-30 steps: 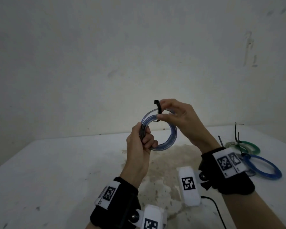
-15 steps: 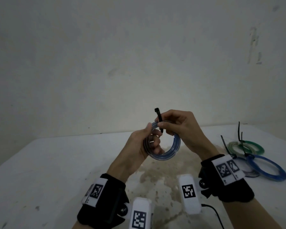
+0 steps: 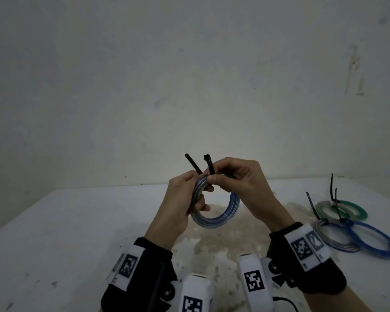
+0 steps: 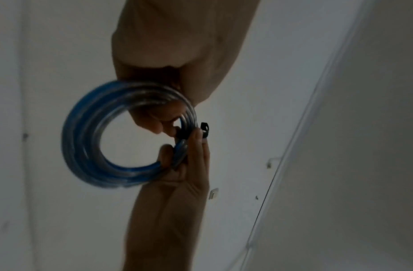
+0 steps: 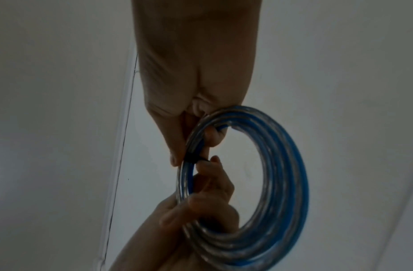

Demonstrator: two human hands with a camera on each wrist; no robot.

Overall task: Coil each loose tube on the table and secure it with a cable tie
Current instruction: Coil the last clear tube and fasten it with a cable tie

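Both hands hold a coiled blue-and-clear tube (image 3: 214, 221) upright above the white table (image 3: 77, 221). My left hand (image 3: 182, 199) has its fingers curled round the coil's left side. My right hand (image 3: 232, 181) pinches a black cable tie (image 3: 208, 164) against the top of the coil. The tie loops round the strands and both its ends stick up side by side. In the left wrist view the coil (image 4: 84, 139) hangs between the two hands with the tie (image 4: 204, 130) at its right. The right wrist view shows the tie (image 5: 193, 158) wrapped across the coil (image 5: 282, 165).
Three tied coils lie at the table's right: a green one (image 3: 347, 210), a grey one (image 3: 333, 238) and a blue one (image 3: 374, 243), with black tie tails standing up. A brown stain (image 3: 223, 242) marks the table under my hands. A plain wall stands behind.
The coil and both hands have come lower and closer together. The tie's tail has come round the coil, so two ends now stick up instead of one.
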